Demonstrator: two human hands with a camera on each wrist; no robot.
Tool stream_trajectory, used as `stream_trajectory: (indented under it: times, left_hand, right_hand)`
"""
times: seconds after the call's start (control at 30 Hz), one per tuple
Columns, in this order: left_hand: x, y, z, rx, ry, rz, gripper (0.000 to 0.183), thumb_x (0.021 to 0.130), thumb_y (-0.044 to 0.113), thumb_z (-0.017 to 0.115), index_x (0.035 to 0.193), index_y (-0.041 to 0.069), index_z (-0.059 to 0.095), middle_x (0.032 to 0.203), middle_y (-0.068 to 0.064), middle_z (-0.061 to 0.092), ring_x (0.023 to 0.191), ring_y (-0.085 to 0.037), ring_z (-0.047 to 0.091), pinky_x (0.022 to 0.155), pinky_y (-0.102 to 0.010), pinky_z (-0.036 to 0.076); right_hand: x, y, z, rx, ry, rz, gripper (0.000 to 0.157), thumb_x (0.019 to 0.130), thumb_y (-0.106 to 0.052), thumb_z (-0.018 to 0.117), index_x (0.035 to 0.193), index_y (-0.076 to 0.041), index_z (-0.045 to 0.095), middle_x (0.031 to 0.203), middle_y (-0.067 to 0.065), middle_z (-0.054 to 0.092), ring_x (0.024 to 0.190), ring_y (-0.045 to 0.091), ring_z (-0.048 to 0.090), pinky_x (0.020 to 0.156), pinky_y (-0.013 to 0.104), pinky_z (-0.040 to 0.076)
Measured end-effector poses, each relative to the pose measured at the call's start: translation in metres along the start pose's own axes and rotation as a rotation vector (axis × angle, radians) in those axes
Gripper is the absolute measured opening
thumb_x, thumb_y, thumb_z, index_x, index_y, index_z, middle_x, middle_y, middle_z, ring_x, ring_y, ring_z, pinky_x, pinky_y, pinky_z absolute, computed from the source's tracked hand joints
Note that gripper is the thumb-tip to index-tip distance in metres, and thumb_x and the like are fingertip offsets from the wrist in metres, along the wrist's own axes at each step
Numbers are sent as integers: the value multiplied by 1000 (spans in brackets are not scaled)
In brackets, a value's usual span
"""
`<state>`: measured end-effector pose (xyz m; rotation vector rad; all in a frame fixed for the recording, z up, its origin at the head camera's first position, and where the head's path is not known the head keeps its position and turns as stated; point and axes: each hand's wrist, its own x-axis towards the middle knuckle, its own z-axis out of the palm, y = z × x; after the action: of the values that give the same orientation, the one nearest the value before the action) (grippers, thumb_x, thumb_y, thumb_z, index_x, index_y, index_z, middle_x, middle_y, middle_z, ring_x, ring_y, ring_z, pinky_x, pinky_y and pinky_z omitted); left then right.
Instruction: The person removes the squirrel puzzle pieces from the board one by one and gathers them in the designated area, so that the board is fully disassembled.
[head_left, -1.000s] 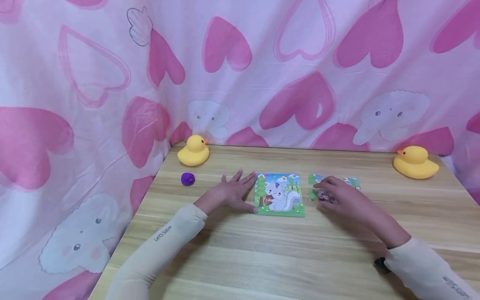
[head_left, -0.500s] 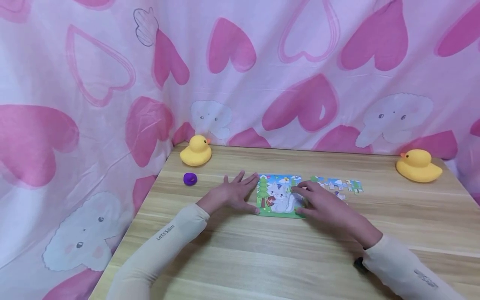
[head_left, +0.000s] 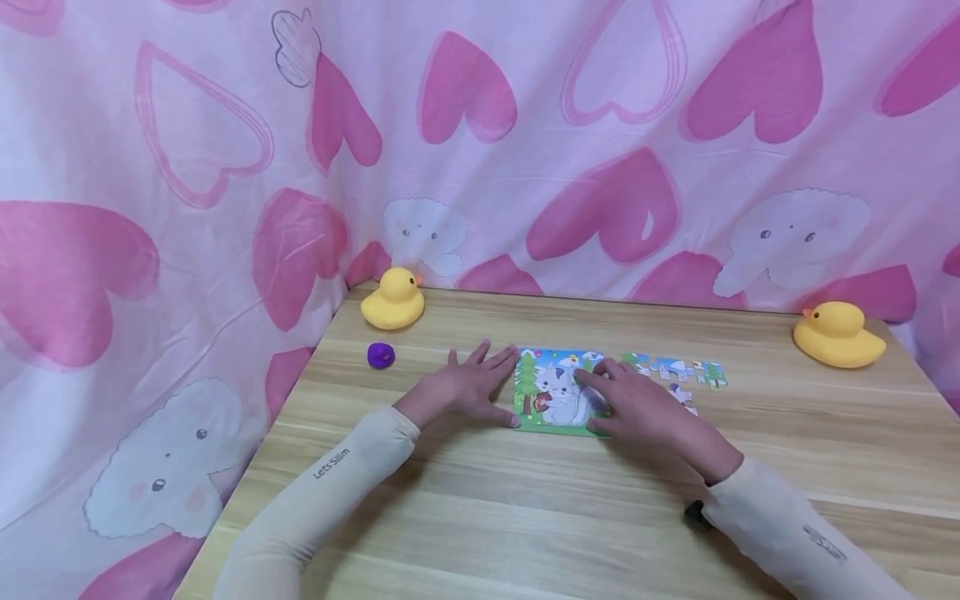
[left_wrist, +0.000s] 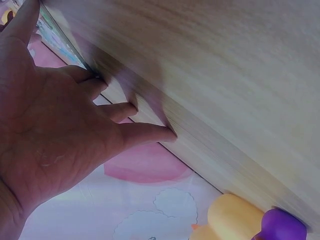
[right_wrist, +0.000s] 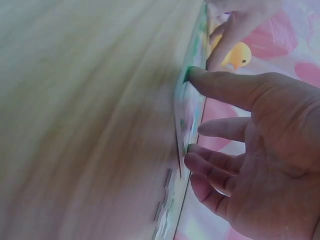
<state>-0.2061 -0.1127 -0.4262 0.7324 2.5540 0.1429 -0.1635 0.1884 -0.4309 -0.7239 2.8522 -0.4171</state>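
Observation:
A square puzzle board (head_left: 553, 404) with a grey-white squirrel picture lies flat on the wooden table in the head view. My left hand (head_left: 471, 392) spreads its fingers beside the board, with thumb and fingertips at its left edge. Over the board's right part is my right hand (head_left: 641, 404), covering some of the picture. In the right wrist view the thumb of that hand (right_wrist: 280, 135) touches the green border of the board (right_wrist: 189, 112), and its fingers are loosely bent close over the surface. No loose piece shows between them. Several jigsaw pieces (head_left: 672, 368) lie right of the board.
Yellow toy ducks stand at the back left (head_left: 393, 300) and back right (head_left: 838, 335) of the table (head_left: 480, 517). A small purple toy (head_left: 381, 356) sits near the left duck. A pink heart-patterned curtain (head_left: 480, 200) hangs behind and at the left.
My right hand has moved left from the jigsaw pieces onto the right side of the board, uncovering the pieces. My left hand stays at the left edge.

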Motion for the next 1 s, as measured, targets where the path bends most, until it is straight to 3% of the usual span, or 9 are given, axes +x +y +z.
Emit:
stream_trajectory:
  times: [0.33,0.7,1.0]
  left_hand:
    - [3,-2,1,-9,0,-9,117,88,79,64,172,29,-1,180,11,-6,167,-36,-9,123,-83,3]
    - [4,0,0,-21,-18,-3,117,88,78,66,172,30,-1,180,12,-7,167,-35,-11,123,-82,0]
    - [4,-2,0,-13,-7,-4,117,88,78,65,172,29,-1,180,11,-6,167,-36,-9,123,-83,1]
  right_hand:
    - [19,5,-5,166,-62,69,74,77,-24,96,144,-19,64,129,13,58,109,27,56,87,44,60]
    - [28,18,-12,216,-97,26,56,82,-17,92,132,-25,66,120,8,60,107,25,57,87,40,57]
    - [41,26,-21,224,-188,-16,52,84,-16,90,131,-25,70,112,5,62,98,22,56,83,34,53]
